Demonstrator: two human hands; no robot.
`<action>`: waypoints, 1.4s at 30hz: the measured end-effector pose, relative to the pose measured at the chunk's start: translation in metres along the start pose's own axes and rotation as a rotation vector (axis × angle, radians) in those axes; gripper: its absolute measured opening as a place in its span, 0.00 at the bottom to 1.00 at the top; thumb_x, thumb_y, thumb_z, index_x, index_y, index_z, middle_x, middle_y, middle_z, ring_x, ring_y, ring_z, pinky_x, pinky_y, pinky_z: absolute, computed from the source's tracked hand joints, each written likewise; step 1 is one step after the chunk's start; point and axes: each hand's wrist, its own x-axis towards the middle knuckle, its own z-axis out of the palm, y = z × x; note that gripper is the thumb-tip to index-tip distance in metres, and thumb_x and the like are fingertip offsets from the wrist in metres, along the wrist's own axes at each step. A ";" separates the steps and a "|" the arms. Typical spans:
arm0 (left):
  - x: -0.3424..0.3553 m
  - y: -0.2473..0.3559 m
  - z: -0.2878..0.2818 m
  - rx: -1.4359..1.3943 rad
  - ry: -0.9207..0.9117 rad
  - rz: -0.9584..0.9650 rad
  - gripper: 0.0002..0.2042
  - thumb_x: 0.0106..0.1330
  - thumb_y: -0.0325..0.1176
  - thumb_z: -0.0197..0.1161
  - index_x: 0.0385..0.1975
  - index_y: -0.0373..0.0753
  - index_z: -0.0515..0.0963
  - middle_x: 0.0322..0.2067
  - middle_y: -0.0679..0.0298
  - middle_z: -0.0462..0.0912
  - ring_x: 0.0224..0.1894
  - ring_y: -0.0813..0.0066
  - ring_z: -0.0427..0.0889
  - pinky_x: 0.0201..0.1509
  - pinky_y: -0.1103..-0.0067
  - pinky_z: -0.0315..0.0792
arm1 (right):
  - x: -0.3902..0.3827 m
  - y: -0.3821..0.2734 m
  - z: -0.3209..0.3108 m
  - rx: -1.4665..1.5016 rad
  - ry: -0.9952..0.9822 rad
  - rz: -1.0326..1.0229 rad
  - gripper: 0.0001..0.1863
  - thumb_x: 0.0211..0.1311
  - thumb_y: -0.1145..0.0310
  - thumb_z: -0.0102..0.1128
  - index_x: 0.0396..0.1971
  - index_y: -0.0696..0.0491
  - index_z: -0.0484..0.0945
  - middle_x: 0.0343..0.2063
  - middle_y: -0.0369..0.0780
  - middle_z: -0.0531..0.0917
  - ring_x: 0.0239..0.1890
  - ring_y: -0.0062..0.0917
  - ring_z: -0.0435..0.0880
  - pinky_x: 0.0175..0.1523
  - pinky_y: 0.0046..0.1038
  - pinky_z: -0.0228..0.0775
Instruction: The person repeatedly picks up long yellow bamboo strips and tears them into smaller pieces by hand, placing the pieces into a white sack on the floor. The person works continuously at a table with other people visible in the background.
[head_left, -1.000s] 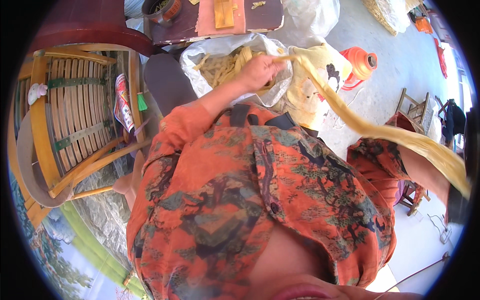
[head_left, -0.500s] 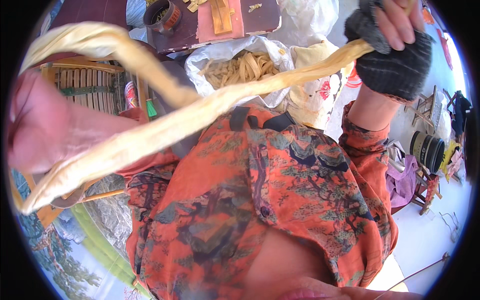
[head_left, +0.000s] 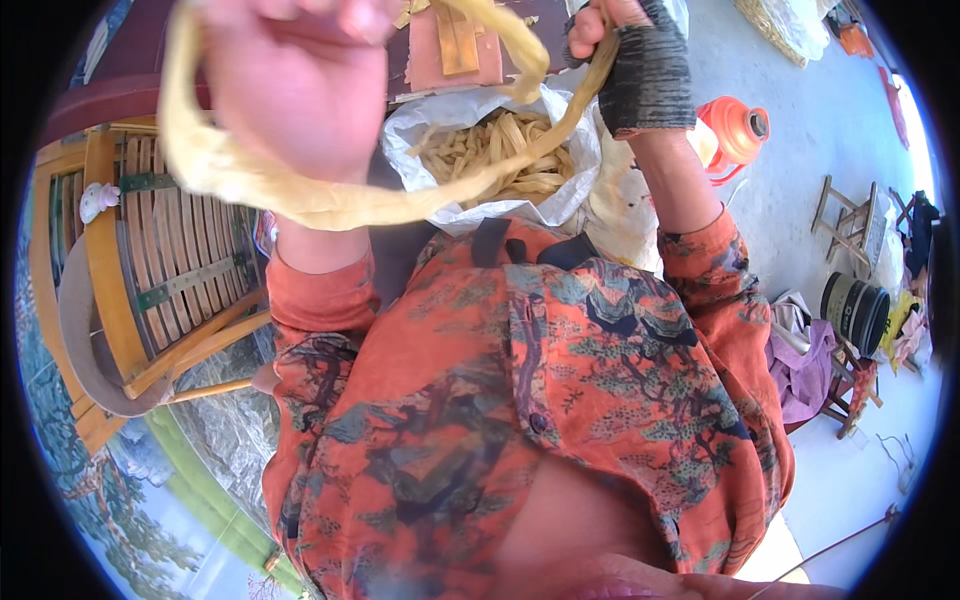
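Observation:
My left hand [head_left: 300, 90] is raised at the upper left, blurred, its visible fingertips curled; what they hold is cut off. A long pale-yellow fibrous strip [head_left: 330, 208] loops beside and below it and runs up to my right hand [head_left: 625, 70], which wears a dark fingerless covering and grips the strip. A second length of the strip arches between my hands. Below them a white sack [head_left: 405, 135] holds several similar loose, crumpled strips [head_left: 500, 165].
A dark table [head_left: 400, 70] with pink cloth [head_left: 480, 70] and a wooden block [head_left: 455, 50] stands beyond. A wooden slatted chair [head_left: 175, 260] is at left. An orange flask [head_left: 735, 130], pale bag [head_left: 630, 200], folding stool [head_left: 845, 220] and dark green bucket [head_left: 855, 310] are at right.
My left hand swung from over the sack out to the far left, then up to the upper middle with the strip. My right hand came up from the right edge and moved inward.

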 end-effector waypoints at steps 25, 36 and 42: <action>-0.093 -0.109 -0.059 0.001 0.625 -0.686 0.14 0.64 0.33 0.48 0.46 0.34 0.69 0.36 0.64 0.75 0.36 0.76 0.76 0.38 0.81 0.69 | -0.047 0.083 0.027 -0.363 -0.366 0.164 0.10 0.59 0.62 0.53 0.32 0.53 0.76 0.26 0.42 0.76 0.31 0.37 0.76 0.36 0.29 0.69; -0.087 -0.092 -0.048 1.475 0.237 -0.126 0.09 0.60 0.26 0.50 0.37 0.38 0.74 0.31 0.57 0.74 0.33 0.59 0.75 0.38 0.75 0.69 | -0.024 0.077 0.030 -0.344 -0.144 0.108 0.13 0.60 0.61 0.51 0.28 0.57 0.72 0.20 0.41 0.76 0.19 0.28 0.75 0.29 0.27 0.67; -0.088 -0.094 -0.050 1.291 0.298 0.106 0.10 0.59 0.20 0.49 0.39 0.36 0.71 0.31 0.55 0.74 0.32 0.60 0.77 0.38 0.75 0.70 | -0.033 0.065 0.046 -0.096 -0.183 0.618 0.15 0.61 0.59 0.49 0.30 0.57 0.73 0.18 0.39 0.76 0.16 0.21 0.72 0.26 0.22 0.65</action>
